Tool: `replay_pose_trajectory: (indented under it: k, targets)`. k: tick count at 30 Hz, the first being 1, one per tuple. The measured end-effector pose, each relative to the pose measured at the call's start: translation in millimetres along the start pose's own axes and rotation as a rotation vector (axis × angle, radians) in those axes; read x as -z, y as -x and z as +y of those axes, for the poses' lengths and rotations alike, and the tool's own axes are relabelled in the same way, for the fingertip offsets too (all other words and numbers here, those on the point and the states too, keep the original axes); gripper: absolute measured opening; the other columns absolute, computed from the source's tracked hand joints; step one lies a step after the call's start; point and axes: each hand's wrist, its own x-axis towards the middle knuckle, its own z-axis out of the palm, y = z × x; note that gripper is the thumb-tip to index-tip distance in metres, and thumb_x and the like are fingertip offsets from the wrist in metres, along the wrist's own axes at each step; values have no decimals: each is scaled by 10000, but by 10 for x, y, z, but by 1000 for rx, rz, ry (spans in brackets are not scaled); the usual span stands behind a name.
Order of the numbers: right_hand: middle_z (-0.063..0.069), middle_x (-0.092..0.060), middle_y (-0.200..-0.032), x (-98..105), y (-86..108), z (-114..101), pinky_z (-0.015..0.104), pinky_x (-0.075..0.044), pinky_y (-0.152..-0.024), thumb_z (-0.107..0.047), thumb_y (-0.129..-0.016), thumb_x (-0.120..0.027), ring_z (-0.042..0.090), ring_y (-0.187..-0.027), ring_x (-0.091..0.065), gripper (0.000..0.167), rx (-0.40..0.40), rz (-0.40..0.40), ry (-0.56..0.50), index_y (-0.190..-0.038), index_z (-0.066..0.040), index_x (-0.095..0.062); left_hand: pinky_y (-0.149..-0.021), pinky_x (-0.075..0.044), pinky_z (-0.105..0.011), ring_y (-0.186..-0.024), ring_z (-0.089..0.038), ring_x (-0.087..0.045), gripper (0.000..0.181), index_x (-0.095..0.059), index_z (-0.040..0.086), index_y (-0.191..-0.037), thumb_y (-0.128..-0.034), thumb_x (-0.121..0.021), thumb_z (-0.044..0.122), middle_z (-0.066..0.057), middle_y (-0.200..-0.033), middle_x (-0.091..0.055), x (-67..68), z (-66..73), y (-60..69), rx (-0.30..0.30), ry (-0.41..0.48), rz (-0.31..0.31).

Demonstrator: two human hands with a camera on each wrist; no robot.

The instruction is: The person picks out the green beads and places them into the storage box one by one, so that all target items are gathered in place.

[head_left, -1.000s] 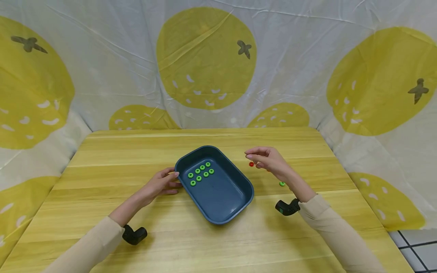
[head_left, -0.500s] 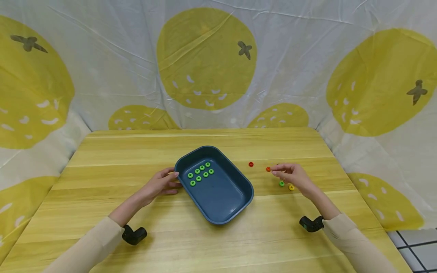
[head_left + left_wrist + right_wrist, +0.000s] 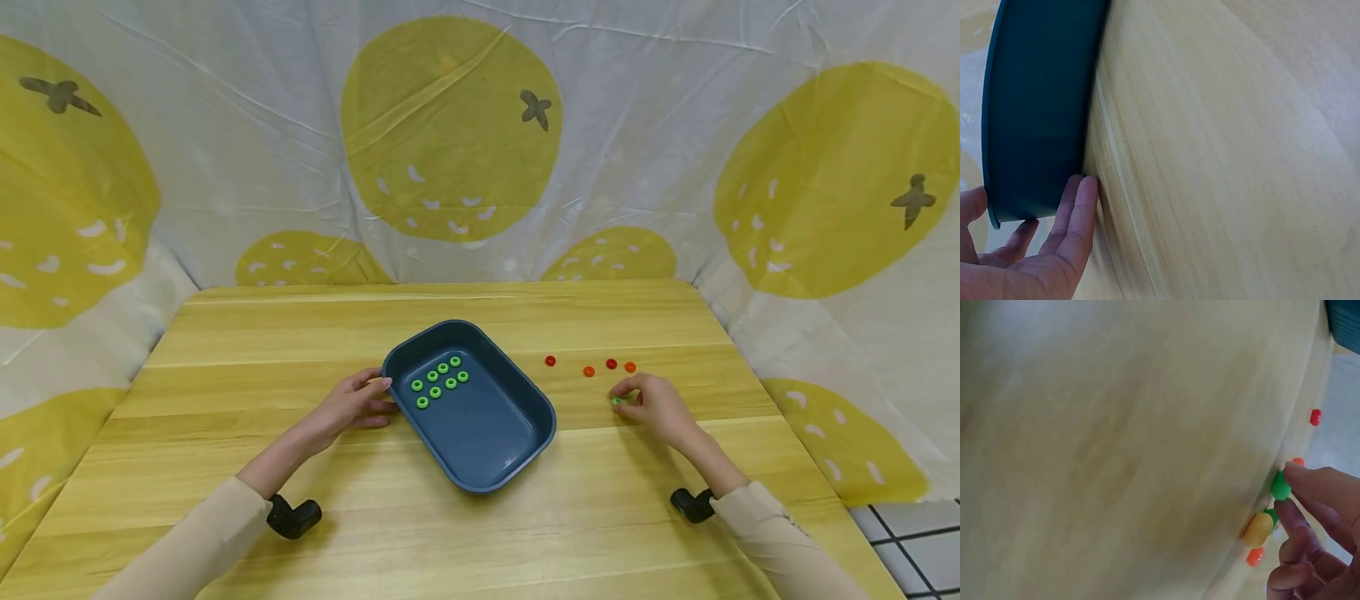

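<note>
My left hand (image 3: 357, 403) holds the corner of a dark blue tray (image 3: 487, 433), thumb at the rim and the other fingers against its outer wall (image 3: 1041, 112). Inside the tray, several green ring-shaped beads (image 3: 436, 392) lie in two rows. Right of the tray, my right hand (image 3: 658, 408) pinches a green ring-shaped bead (image 3: 1281, 485) between thumb and forefinger, low over the table. Close behind it in the right wrist view are a yellow bead (image 3: 1258, 530) and another green bead (image 3: 1272, 518); the hand hides the yellow one from the head view.
A red bead (image 3: 551, 361) lies nearest the tray on the wooden table (image 3: 315, 333). Further right are an orange bead (image 3: 588, 372), a second red bead (image 3: 611, 364) and another orange bead (image 3: 630, 367). A patterned cloth (image 3: 637, 150) hangs behind the table.
My right hand has moved right and towards me, from above the red bead near the tray to the green bead it now pinches. The left hand and tray have stayed put.
</note>
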Motion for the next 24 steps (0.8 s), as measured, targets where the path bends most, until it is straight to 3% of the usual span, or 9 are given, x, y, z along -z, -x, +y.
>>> replay_pose_trajectory:
  k: [6, 13, 19, 24]
  targets:
    - [130, -673, -954, 2, 1, -12, 202, -377, -508, -54, -805, -703, 117, -605, -451, 108, 4, -13, 56, -911, -50, -719, -916, -532, -393, -1121, -277, -616, 614, -204, -37, -1450, -1004, -412, 330, -312, -1368, -447, -15, 16, 4, 1, 0, 3]
    - [113, -680, -933, -11, -30, -8, 203, -377, -492, -73, -813, -702, 101, -582, -443, 116, 7, -15, 28, -927, -58, -719, -924, -528, -390, -1155, -313, -591, 634, -183, -42, -1457, -1003, -409, 338, -309, -1383, -432, -9, 41, 22, -7, -3, -14]
    - [111, -692, -907, -11, -77, -82, 201, -363, -428, -139, -827, -706, 76, -520, -444, 145, 21, -14, -123, -955, -73, -720, -899, -543, -372, -1094, -237, -633, 663, -178, -58, -1450, -995, -422, 358, -269, -1345, -498, 3, 18, 23, -17, -3, -27]
    - [71, -671, -1012, -2, -138, -183, 219, -337, -449, -273, -839, -700, 88, -557, -433, 332, -71, -90, -389, -1082, -48, -683, -921, -530, -388, -1139, -292, -605, 643, -187, -38, -1457, -999, -418, 349, -303, -1381, -440, -13, 16, 25, -2, 2, -15]
